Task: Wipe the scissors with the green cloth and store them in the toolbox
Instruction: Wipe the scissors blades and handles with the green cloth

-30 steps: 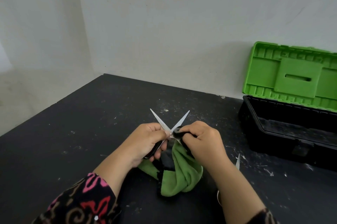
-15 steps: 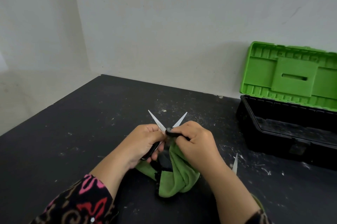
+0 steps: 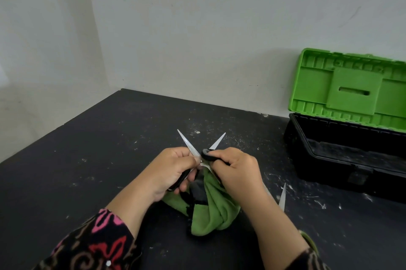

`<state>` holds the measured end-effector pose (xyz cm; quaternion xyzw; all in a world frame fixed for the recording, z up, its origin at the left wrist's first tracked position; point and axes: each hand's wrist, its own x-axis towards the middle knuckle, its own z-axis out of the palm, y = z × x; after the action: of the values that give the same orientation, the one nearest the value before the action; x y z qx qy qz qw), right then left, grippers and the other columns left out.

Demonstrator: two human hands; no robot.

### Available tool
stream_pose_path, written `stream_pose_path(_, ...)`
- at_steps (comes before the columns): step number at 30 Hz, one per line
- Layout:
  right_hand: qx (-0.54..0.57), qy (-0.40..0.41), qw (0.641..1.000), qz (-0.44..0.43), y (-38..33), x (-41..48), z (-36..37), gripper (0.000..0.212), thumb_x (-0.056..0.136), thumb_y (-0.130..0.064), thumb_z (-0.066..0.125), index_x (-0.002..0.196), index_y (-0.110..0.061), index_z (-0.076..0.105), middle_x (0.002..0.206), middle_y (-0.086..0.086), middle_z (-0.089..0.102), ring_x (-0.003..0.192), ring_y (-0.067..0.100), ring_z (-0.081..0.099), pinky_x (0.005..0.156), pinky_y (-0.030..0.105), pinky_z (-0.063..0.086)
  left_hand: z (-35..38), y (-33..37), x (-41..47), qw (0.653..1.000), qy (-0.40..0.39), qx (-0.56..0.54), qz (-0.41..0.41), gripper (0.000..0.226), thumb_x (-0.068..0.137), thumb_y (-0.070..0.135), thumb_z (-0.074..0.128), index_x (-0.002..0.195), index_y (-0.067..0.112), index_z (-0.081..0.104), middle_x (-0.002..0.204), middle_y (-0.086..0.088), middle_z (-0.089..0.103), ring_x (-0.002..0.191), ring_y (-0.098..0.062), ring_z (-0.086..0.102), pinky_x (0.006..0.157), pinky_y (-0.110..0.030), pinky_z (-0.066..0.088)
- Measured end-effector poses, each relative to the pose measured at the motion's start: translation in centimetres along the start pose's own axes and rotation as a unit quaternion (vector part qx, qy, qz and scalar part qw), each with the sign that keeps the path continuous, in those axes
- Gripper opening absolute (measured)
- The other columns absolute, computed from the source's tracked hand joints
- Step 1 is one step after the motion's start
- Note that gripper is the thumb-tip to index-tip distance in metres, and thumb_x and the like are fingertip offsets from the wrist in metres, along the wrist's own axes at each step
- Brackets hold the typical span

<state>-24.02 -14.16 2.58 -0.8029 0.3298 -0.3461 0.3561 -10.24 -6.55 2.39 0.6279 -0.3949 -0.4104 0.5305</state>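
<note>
Above the black table, the scissors (image 3: 189,144) are held with their silver blades spread in a V pointing away from me. My left hand (image 3: 173,166) grips one black handle. My right hand (image 3: 237,171) holds the green cloth (image 3: 215,210) by its black-edged fold and presses it against the right blade near the pivot. The rest of the cloth hangs down onto the table between my wrists. At the right stands the toolbox (image 3: 342,161), its black tub open and its green lid (image 3: 351,89) leaning back against the wall.
A second pointed metal blade (image 3: 282,196) sticks out from behind my right forearm on the table; its handle is hidden. White specks litter the black tabletop (image 3: 98,160). Walls close off the back and the left.
My right hand and the cloth fold have edged slightly left toward the pivot. The blades stay spread and my left hand keeps its grip.
</note>
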Motion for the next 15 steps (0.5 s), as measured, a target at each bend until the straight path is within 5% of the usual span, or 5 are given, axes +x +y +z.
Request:
stream_pose_path(7,0.107,0.089,0.988,0.070,0.4,0.6,-1.1,0.048,0.083,-0.009,0.060,0.069,-0.055,0.068,0.089,-0.022,0.069,0.084,0.001,0.064,0.076,0.020,0.051,-0.1,-0.1,-0.2,0.999,-0.030,0.017,0.004,0.018,0.090,0.015,0.057,0.078,0.002,0.060,0.052,-0.005,0.054,0.033,-0.013,0.040,0.036,-0.017,0.026)
stream_pose_path(11,0.129,0.137,0.977,0.098,0.6,1.0,-2.2,0.029,0.087,-0.015,0.059,0.084,-0.042,0.070,0.088,-0.019,0.068,0.077,-0.005,0.062,0.066,0.013,0.048,-0.2,-0.1,-0.2,0.999,-0.043,0.022,0.006,0.018,0.090,0.014,0.058,0.078,0.002,0.062,0.052,-0.005,0.053,0.033,-0.013,0.039,0.036,-0.017,0.025)
stream_pose_path(15,0.119,0.098,0.973,0.173,1.3,1.6,-2.7,0.022,0.087,-0.016,0.054,0.069,-0.022,0.066,0.079,0.003,0.066,0.071,0.012,0.055,0.069,0.034,0.049,-0.9,0.0,-0.1,0.999,-0.032,-0.016,0.014,0.016,0.077,0.025,0.062,0.068,0.012,0.065,0.053,-0.006,0.054,0.033,-0.014,0.040,0.035,-0.017,0.026)
